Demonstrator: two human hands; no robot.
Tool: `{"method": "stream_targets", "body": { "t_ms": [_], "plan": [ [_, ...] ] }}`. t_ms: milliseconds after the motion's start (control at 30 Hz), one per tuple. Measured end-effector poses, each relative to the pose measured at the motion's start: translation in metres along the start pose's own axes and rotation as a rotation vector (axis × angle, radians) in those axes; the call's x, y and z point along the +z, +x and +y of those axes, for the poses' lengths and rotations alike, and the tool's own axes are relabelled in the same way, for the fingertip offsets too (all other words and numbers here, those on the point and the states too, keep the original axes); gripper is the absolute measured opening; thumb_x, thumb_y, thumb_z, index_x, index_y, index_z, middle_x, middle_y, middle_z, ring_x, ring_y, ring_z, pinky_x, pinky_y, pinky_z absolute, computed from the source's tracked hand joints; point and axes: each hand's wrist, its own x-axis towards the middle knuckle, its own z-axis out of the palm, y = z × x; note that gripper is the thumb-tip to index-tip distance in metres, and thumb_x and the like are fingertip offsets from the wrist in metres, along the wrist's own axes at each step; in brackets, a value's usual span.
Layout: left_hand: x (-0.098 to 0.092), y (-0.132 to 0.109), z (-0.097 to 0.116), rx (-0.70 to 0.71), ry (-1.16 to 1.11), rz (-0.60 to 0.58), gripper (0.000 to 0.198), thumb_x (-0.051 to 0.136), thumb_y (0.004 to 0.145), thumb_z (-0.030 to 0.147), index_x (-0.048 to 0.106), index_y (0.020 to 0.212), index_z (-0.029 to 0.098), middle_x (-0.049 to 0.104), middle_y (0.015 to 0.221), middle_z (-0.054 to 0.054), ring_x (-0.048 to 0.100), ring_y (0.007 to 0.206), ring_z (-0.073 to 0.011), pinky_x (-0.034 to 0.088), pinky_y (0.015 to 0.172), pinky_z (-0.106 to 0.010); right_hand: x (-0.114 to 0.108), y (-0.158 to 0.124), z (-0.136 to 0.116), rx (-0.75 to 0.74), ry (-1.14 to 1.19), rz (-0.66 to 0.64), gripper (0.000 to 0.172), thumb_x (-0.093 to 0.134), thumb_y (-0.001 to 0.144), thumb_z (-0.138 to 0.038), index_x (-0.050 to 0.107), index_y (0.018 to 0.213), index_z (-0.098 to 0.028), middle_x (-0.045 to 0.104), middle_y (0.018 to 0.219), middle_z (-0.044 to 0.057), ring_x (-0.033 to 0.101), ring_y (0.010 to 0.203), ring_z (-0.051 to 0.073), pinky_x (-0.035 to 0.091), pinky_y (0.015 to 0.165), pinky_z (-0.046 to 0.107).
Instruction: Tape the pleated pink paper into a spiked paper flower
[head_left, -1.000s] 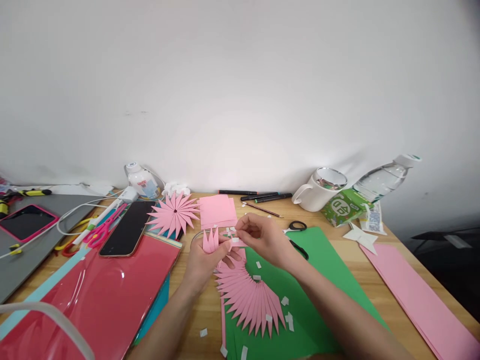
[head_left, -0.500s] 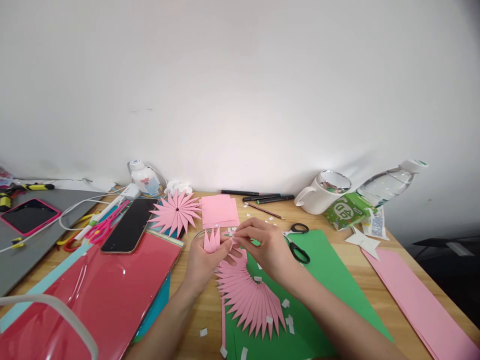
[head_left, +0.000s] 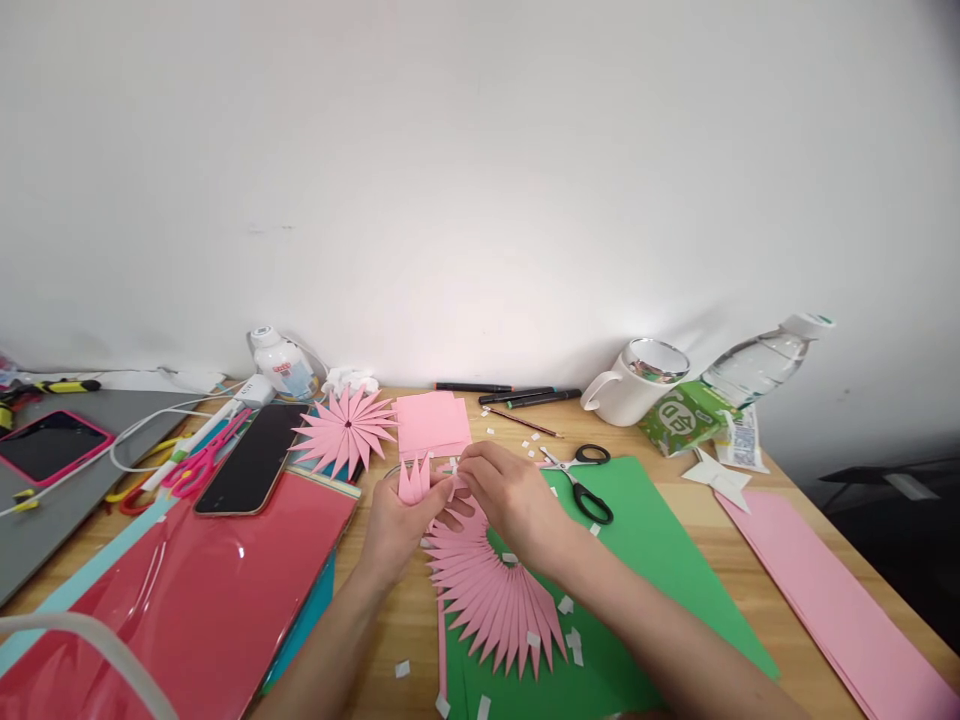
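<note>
My left hand (head_left: 399, 525) is closed on a small pink folded-paper piece (head_left: 415, 482) whose sharp points stick up above the thumb. Against its fingertips, my right hand (head_left: 517, 500) pinches with thumb and forefinger. Whatever lies in that pinch is too small and covered to make out. Below both hands a curved fan of pink folded paper points (head_left: 499, 600) lies on green paper (head_left: 637, 600). A finished-looking pink paper star wheel (head_left: 347, 424) rests behind my left hand. Small white paper scraps (head_left: 574, 645) are scattered over the fan and green sheet.
Black-handled scissors (head_left: 591, 490) lie right of my right hand. Pink squares (head_left: 431, 422), markers (head_left: 544, 398) and a pencil (head_left: 525, 422) sit at the back. A white mug (head_left: 636, 385) and tilted bottle (head_left: 761, 362) stand right; a phone (head_left: 251, 460) and red packet (head_left: 225, 600) lie left.
The whole view has shifted slightly, so things sit a bit further left. My right hand's fingers have drawn closer together at the left fingertips. The pink piece stays in my left hand.
</note>
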Motion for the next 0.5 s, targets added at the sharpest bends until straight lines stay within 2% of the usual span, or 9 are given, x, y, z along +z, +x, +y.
{"method": "stream_targets", "body": {
  "t_ms": [133, 300, 433, 500],
  "plan": [
    [-0.002, -0.001, -0.001, 0.005, 0.019, -0.029, 0.026, 0.074, 0.065, 0.037, 0.066, 0.071, 0.013, 0.070, 0.059, -0.005, 0.062, 0.043, -0.0150, 0.052, 0.044, -0.024, -0.001, -0.001, 0.006, -0.028, 0.007, -0.001, 0.016, 0.047, 0.091, -0.012, 0.061, 0.083, -0.016, 0.062, 0.089, 0.007, 0.059, 0.076, 0.015, 0.046, 0.065, 0.026],
    [-0.004, 0.001, -0.002, 0.046, 0.041, -0.068, 0.023, 0.072, 0.068, 0.036, 0.066, 0.069, 0.013, 0.070, 0.061, -0.005, 0.062, 0.046, -0.0144, 0.052, 0.044, -0.023, -0.004, 0.001, 0.000, -0.025, -0.016, -0.026, 0.020, 0.045, 0.090, -0.009, 0.059, 0.077, -0.015, 0.061, 0.084, 0.007, 0.056, 0.070, 0.014, 0.044, 0.062, 0.025],
    [-0.003, 0.004, -0.004, 0.041, 0.002, -0.053, 0.022, 0.073, 0.067, 0.035, 0.066, 0.069, 0.014, 0.068, 0.058, -0.002, 0.058, 0.041, -0.0121, 0.051, 0.042, -0.022, -0.001, 0.001, -0.007, -0.065, -0.136, -0.062, 0.018, 0.044, 0.089, -0.008, 0.057, 0.078, -0.013, 0.059, 0.083, 0.010, 0.053, 0.069, 0.018, 0.043, 0.056, 0.027],
    [-0.003, 0.004, -0.006, 0.016, -0.031, -0.031, 0.023, 0.074, 0.066, 0.034, 0.066, 0.073, 0.014, 0.067, 0.056, -0.001, 0.058, 0.040, -0.0123, 0.050, 0.041, -0.023, 0.002, 0.001, -0.004, -0.053, -0.113, -0.058, 0.017, 0.043, 0.089, -0.008, 0.057, 0.081, -0.014, 0.060, 0.085, 0.010, 0.054, 0.070, 0.018, 0.044, 0.058, 0.028]
  ]
}}
